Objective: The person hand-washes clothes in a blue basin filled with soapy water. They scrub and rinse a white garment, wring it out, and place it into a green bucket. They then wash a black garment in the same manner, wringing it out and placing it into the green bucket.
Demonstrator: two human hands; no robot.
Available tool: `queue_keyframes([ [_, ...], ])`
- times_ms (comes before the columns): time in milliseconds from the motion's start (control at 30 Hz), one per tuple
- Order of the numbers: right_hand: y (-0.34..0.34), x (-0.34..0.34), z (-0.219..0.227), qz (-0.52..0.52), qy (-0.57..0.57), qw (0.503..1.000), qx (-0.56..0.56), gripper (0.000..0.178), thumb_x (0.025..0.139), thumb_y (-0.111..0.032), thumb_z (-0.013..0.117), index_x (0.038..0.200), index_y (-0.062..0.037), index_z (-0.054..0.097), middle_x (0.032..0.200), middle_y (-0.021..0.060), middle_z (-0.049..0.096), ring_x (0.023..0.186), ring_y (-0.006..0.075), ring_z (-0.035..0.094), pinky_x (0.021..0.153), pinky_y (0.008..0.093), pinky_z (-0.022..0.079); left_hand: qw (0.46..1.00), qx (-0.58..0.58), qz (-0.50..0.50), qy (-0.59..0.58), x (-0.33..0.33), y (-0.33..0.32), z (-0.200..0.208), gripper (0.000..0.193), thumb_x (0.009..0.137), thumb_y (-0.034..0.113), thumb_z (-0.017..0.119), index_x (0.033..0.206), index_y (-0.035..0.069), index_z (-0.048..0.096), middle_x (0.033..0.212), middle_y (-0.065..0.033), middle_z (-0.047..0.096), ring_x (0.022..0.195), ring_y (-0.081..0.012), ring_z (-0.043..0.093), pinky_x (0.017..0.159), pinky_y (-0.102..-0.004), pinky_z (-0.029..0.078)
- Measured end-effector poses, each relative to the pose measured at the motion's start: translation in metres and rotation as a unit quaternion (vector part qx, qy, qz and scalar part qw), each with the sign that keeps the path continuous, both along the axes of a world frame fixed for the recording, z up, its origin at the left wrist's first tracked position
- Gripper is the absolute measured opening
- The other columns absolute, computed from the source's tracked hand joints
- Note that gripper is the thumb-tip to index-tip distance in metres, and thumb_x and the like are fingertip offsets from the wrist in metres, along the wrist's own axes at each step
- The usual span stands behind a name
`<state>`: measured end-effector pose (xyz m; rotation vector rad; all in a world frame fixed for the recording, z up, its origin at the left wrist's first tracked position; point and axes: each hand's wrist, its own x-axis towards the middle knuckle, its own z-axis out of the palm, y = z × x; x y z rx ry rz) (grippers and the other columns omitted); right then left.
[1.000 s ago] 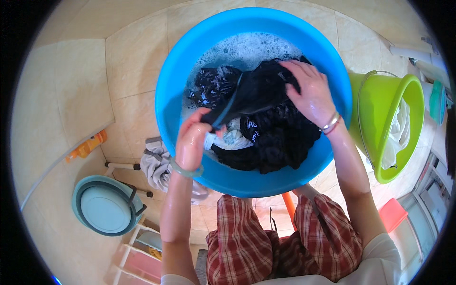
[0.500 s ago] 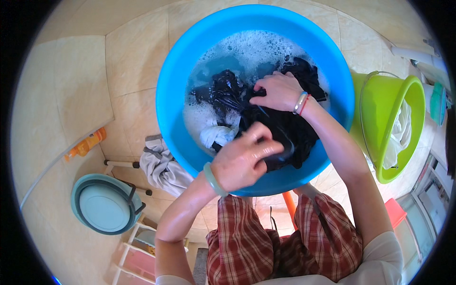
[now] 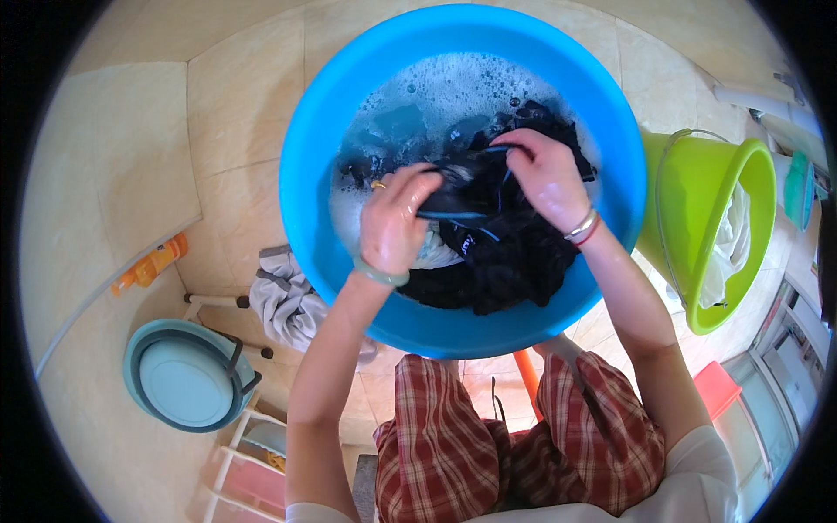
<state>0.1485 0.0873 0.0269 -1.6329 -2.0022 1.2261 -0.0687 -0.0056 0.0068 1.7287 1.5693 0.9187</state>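
Note:
A large blue basin (image 3: 307,218) holds foamy water and wet dark clothes (image 3: 514,270). Above the soaked pile, both hands stretch a black garment with thin blue trim (image 3: 475,190) between them. My left hand (image 3: 399,218), with a pale green bangle at its wrist, pinches one edge of it. The opposite edge is gripped by my right hand (image 3: 549,179), whose wrist has a silver bracelet and a red cord. A pale cloth (image 3: 436,250) lies partly under the garment, beside my left hand. Some fingertips are hidden behind the fabric.
To the right of the basin stands a lime-green bucket (image 3: 697,253) with white cloth (image 3: 731,244) inside. A grey-white garment (image 3: 283,301) lies at left, near a pale blue folding basin (image 3: 186,379). An orange bottle (image 3: 150,263) rests against the wall, above a white rack (image 3: 228,462).
My left hand has moved up and left and taken hold of the black garment. My right hand has closed on its other edge, and the garment is now spread above the pile.

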Motion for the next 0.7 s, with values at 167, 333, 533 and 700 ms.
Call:
queue_keyframes([
  [167, -0.004, -0.016, 0.042, -0.064, 0.173, 0.982, -0.037, 0.022, 0.090, -0.004, 0.053, 0.103, -0.0026, 0.070, 0.088, 0.0118, 0.066, 0.078, 0.0175, 0.062, 0.072, 0.0294, 0.050, 0.988, 0.027, -0.149, 0.035, 0.033, 0.000, 0.042, 0.045, 0.065, -0.005, 0.061, 0.109, 0.006, 0.065, 0.120, -0.0129, 0.063, 0.098, -0.0317, 0.061, 0.085, -0.0400, 0.051],
  [333, -0.048, -0.055, 0.083, 0.214, 0.151, 0.935, 0.240, 0.023, 0.079, -0.010, 0.069, 0.102, -0.0095, 0.068, 0.093, 0.0068, 0.062, 0.080, 0.0207, 0.067, 0.059, 0.0288, 0.057, 0.986, -0.066, -0.155, -0.009, 0.032, -0.033, -0.049, 0.053, 0.075, 0.008, 0.065, 0.127, 0.008, 0.056, 0.133, -0.0144, 0.054, 0.105, -0.0362, 0.059, 0.088, -0.0420, 0.050],
  [533, -0.038, -0.026, 0.085, 0.022, 0.150, 0.982, 0.113, 0.020, 0.088, -0.004, 0.063, 0.107, -0.0026, 0.068, 0.094, 0.0138, 0.065, 0.078, 0.0251, 0.067, 0.070, 0.0328, 0.055, 0.916, -0.224, -0.144, 0.301, 0.008, 0.012, 0.046, 0.042, 0.071, 0.010, 0.070, 0.113, 0.010, 0.067, 0.110, -0.0111, 0.066, 0.092, -0.0323, 0.067, 0.077, -0.0393, 0.055],
  [700, -0.033, -0.024, 0.102, 0.068, 0.197, 0.975, 0.083, 0.022, 0.092, -0.003, 0.061, 0.113, -0.0034, 0.066, 0.103, 0.0160, 0.068, 0.084, 0.0277, 0.070, 0.072, 0.0307, 0.056, 0.998, 0.023, 0.031, 0.049, -0.013, 0.007, 0.070, 0.062, 0.065, -0.006, 0.071, 0.123, 0.012, 0.063, 0.121, -0.0147, 0.061, 0.100, -0.0340, 0.065, 0.083, -0.0382, 0.054],
])
